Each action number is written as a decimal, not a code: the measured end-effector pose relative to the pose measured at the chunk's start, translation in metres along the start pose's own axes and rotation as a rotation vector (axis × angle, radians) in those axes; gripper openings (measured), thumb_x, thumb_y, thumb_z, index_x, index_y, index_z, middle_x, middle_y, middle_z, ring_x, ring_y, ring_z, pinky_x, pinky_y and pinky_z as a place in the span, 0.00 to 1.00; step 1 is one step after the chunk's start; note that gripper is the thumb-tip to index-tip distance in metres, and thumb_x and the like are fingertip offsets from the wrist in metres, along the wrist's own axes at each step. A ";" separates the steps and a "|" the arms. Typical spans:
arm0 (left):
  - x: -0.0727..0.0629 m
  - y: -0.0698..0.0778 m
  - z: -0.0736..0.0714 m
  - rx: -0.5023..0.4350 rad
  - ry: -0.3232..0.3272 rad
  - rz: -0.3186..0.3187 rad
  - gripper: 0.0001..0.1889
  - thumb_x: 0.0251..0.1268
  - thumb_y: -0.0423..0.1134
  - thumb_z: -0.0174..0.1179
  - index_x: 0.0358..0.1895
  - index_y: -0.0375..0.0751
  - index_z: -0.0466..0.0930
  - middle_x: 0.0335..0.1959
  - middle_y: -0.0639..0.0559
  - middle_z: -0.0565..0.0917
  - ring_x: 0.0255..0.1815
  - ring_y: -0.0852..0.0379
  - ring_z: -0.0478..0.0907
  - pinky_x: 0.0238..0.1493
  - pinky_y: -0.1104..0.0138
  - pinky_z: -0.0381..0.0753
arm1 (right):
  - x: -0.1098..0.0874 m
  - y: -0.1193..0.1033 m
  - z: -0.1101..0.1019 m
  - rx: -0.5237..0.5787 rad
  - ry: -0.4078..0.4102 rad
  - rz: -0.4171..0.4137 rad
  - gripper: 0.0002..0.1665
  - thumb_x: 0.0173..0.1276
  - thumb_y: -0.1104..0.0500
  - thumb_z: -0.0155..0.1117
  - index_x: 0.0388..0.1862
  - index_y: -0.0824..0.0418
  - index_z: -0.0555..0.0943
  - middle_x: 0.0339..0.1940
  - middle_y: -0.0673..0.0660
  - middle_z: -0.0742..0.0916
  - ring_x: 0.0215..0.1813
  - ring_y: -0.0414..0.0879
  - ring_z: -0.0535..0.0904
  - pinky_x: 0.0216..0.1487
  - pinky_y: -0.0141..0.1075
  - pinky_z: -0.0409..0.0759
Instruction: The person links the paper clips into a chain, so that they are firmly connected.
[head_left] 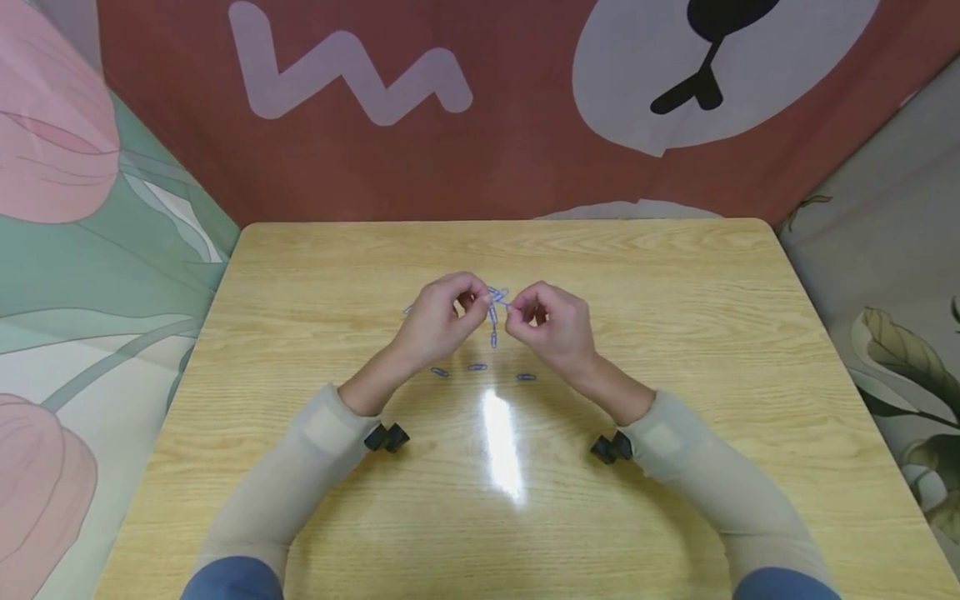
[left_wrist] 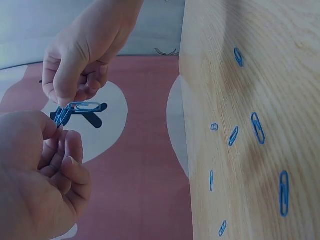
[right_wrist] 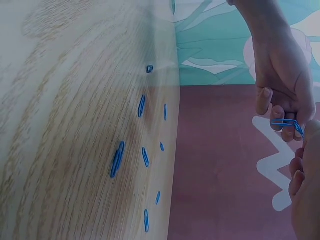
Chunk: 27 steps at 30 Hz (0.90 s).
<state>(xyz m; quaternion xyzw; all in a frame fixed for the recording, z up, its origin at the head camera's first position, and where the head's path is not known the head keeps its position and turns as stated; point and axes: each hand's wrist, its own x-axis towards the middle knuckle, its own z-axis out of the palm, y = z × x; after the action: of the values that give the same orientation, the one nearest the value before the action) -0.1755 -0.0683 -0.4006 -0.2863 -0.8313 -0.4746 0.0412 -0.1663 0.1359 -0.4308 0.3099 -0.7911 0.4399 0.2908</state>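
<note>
Both hands are raised above the table and meet fingertip to fingertip over blue paper clips. My left hand pinches a paper clip between thumb and index finger. From the other side, my right hand pinches at the same small cluster with thumb and forefinger. One paper clip sticks out sideways from the pinched spot, crossing in front of the left fingers in the right wrist view. Fingertips partly hide where the clips meet. The other fingers of both hands are curled in.
Several loose blue paper clips lie on the wooden table, among them one paper clip at the right and another paper clip at the left, nearer the body. A red patterned cloth hangs behind the table's far edge.
</note>
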 end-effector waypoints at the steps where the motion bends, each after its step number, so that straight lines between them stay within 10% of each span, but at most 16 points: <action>1: 0.000 0.000 0.000 0.001 0.005 0.002 0.04 0.71 0.32 0.58 0.38 0.37 0.81 0.33 0.51 0.82 0.35 0.57 0.77 0.34 0.66 0.76 | 0.000 0.000 0.000 0.000 0.003 0.001 0.09 0.52 0.75 0.65 0.30 0.65 0.79 0.23 0.57 0.86 0.22 0.44 0.78 0.22 0.28 0.72; 27: -0.002 -0.001 0.002 -0.020 0.016 -0.021 0.03 0.70 0.31 0.59 0.37 0.38 0.81 0.33 0.50 0.83 0.34 0.57 0.78 0.33 0.64 0.77 | 0.002 0.004 -0.002 0.057 -0.009 0.036 0.08 0.53 0.76 0.65 0.28 0.66 0.79 0.22 0.57 0.85 0.23 0.43 0.78 0.20 0.38 0.76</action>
<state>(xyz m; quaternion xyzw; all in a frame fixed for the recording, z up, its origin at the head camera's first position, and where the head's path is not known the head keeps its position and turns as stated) -0.1737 -0.0676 -0.4029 -0.2741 -0.8290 -0.4857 0.0402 -0.1701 0.1387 -0.4303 0.3055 -0.7852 0.4659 0.2702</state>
